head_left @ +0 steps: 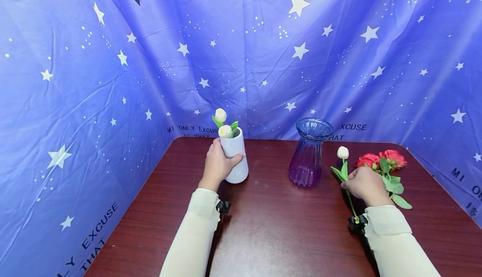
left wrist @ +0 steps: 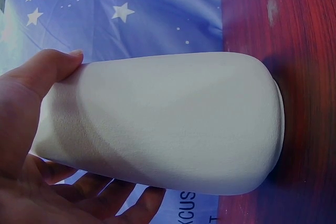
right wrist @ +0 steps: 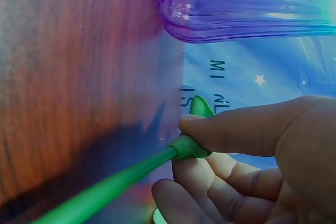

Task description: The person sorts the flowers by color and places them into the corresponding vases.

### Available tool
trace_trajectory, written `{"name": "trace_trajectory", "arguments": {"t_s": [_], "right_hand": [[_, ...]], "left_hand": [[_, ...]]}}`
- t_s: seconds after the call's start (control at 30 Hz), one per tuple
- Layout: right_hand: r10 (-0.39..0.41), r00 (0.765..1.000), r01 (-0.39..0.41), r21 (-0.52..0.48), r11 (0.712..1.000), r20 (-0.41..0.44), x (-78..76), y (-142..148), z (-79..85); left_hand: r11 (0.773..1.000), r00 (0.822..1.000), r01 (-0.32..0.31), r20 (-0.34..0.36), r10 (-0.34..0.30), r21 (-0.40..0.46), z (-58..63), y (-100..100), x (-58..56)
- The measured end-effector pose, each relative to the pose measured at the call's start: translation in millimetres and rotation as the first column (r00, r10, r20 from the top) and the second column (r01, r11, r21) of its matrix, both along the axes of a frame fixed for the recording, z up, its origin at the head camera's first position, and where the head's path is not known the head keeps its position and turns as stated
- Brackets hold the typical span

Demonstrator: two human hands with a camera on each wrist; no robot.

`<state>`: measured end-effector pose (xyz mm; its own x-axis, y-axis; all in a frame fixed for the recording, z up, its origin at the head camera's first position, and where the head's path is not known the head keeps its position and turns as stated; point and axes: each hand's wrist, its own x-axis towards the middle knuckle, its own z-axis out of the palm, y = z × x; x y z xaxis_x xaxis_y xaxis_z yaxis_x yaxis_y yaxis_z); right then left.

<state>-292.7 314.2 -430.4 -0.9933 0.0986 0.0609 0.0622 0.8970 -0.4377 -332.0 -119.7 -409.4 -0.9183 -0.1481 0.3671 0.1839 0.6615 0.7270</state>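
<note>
left grip (head_left: pixel 218 163): holds one vase (head_left: pixel 236 169) (two tulips (head_left: pixel 225 132) inside)
right grip (head_left: pixel 366 183): pinches one tulip (head_left: pixel 343 153)
purple vase (head_left: pixel 306 160): one
roses (head_left: pixel 393 158): two

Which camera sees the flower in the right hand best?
The head view: there the flower shows its white bloom, leaves and stem. The right wrist view shows stem and leaf up close, but no clear bloom. The left wrist view doesn't show it.

Two vases (head_left: pixel 238 170) stand, one white at centre, one glass right of centre | three white tulips (head_left: pixel 342 152), two at centre, one at right | two red roses (head_left: pixel 393 158), right | two hands (head_left: pixel 219 164) | two wrist cameras (head_left: pixel 224 206) | one table (head_left: pixel 278 231)
</note>
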Motion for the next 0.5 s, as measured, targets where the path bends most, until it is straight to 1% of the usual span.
{"name": "trace_trajectory", "arguments": {"t_s": [0.2,0.33,0.5], "right_hand": [[-0.014,1.0,0.014,-0.003,1.0,-0.007,0.8,2.6,8.9],[-0.021,1.0,0.021,-0.017,1.0,-0.006,0.8,2.3,11.8],[-0.013,1.0,0.013,-0.007,1.0,-0.026,0.9,1.2,15.6]], "left_hand": [[1.0,1.0,0.001,-0.001,-0.001,-0.01,0.7,0.4,0.2],[1.0,1.0,0.0,0.002,0.0,-0.006,0.8,0.5,0.9],[1.0,1.0,-0.003,0.006,0.003,-0.002,1.7,0.2,1.3]]}}
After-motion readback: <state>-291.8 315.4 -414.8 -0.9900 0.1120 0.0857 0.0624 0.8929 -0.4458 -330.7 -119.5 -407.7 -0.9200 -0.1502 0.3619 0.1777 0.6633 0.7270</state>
